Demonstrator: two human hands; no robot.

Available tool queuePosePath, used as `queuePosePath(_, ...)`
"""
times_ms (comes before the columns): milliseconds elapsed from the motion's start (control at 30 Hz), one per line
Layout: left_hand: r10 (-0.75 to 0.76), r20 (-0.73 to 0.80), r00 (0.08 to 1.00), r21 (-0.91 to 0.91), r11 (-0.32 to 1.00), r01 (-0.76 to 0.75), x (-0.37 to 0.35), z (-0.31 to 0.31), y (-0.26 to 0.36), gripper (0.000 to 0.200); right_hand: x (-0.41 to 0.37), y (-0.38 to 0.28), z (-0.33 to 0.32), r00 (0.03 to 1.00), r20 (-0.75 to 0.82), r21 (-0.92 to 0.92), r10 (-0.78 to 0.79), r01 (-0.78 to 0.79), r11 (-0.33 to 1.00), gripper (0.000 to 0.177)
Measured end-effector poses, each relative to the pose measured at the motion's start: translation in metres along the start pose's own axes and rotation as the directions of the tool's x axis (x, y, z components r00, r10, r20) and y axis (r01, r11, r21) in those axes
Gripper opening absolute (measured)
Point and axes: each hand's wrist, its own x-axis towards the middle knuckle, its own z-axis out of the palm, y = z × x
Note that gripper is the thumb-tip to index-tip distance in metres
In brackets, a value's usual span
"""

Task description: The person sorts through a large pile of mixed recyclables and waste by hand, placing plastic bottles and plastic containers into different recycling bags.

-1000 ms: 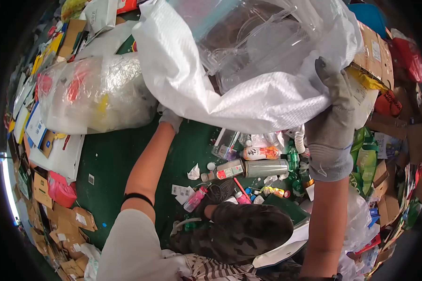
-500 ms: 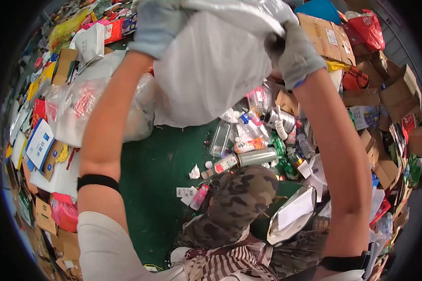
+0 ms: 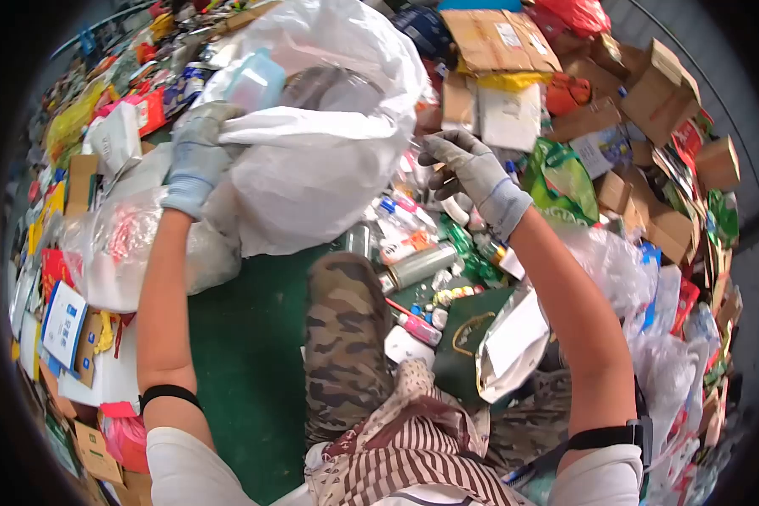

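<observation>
A large white plastic bag [image 3: 312, 181] stands with its mouth open toward me. Inside it are a light-blue translucent plastic container [image 3: 257, 80] and some dark clear plastic. My left hand [image 3: 201, 156], in a grey-white work glove, is closed on the bag's near left rim. To the right of the bag, my gloved right hand [image 3: 474, 173] hangs over the litter, fingers apart and partly bent, with nothing in it. Under it lie a clear plastic bottle [image 3: 422, 266], a green bottle [image 3: 472, 253] and other small pieces of plastic.
Cardboard boxes [image 3: 662, 88] pile up on the right. A stuffed clear plastic bag [image 3: 126, 253] sits at left by papers and packets. A dark green paper bag [image 3: 464, 337] stands near my knee, and a green printed bag [image 3: 561, 181] lies beyond my right hand.
The white bag has come down, its mouth now showing the contents. My right hand has let go of its rim and moved off to the right; my left hand still holds it, lower down.
</observation>
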Motion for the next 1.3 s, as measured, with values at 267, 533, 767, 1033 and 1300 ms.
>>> queuePosePath(267,-0.418,-0.160,0.894,-0.633,0.739,0.232,0.030,-0.009,-0.019,0.019,-0.120,0.097,-0.103,0.994,-0.093,-0.629,-0.048,-0.021,0.777,0.050)
queuePosePath(533,-0.559,-0.232,0.796,-0.131,0.829,0.544,0.009,0.010,-0.225,0.035,-0.190,0.173,-0.196,0.912,-0.407,-0.693,0.050,-0.343,0.633,0.044)
queuePosePath(767,-0.581,-0.032,0.813,-0.218,0.798,0.562,-0.030,0.050,-0.230,0.035,-0.242,0.255,-0.223,0.659,-0.728,-0.459,0.186,-0.671,0.582,0.070)
queuePosePath(1033,-0.018,-0.509,0.860,0.237,0.958,0.160,-0.018,-0.036,0.068,0.041,-0.262,0.354,-0.220,0.409,-0.618,-0.228,0.672,-0.911,0.345,0.051)
queuePosePath(1300,0.281,-0.232,0.931,-0.029,0.955,-0.295,-0.025,0.033,0.188,0.036,-0.266,0.320,-0.273,0.754,-0.565,-0.584,0.334,-0.652,0.484,0.038)
